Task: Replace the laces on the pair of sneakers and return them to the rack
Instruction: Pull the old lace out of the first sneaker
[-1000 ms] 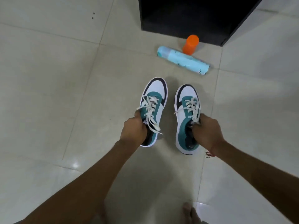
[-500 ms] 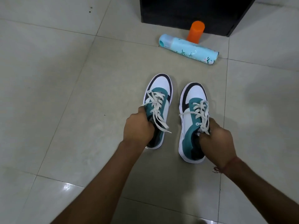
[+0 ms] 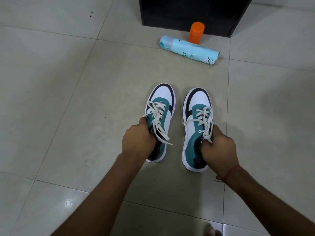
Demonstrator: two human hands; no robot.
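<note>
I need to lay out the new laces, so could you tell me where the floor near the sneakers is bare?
The tiles left of the left sneaker are bare, as are those right of the right sneaker. A bare strip lies between the toes and the blue can. It is crowded by the black cabinet, where the orange cap stands behind the can.

The floor is laid with large glossy beige tiles divided by thin dark grout lines, with bright spots of light reflecting at about 7 and 5 o'clock. At 12 o'clock stands a black cabinet, its base resting on the tiles. A few small dark specks mark the tiles towards 10 o'clock.
</note>
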